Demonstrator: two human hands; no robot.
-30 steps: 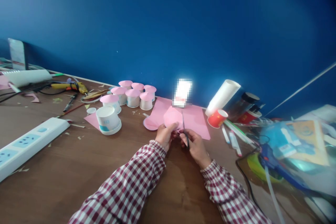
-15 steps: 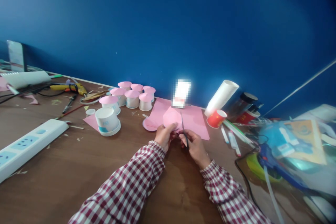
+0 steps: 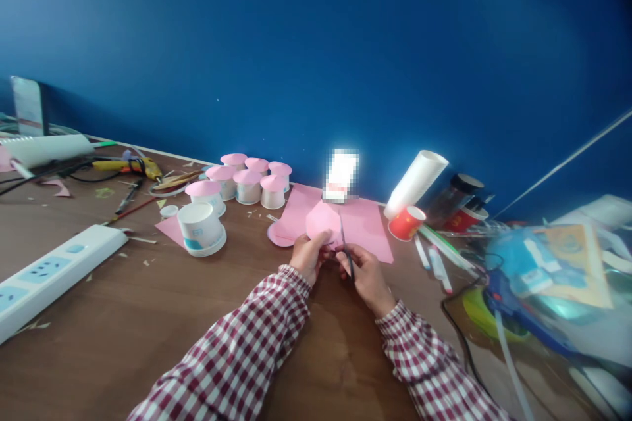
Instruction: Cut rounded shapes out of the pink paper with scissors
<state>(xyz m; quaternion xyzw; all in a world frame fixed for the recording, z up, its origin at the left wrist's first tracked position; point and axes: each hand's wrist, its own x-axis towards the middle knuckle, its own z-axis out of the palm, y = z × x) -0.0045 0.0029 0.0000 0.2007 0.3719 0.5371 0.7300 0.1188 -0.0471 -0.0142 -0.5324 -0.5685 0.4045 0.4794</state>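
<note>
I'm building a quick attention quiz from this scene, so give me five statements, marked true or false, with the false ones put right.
1. The right hand holds the scissors. True.
2. The left hand holds a marker. False: it holds a pink piece.
3. The pink-topped cups stand right of the scissors. False: they stand to the left.
4. The power strip is white. True.
5. The nearest white cup has a pink top. False: it has none.
</note>
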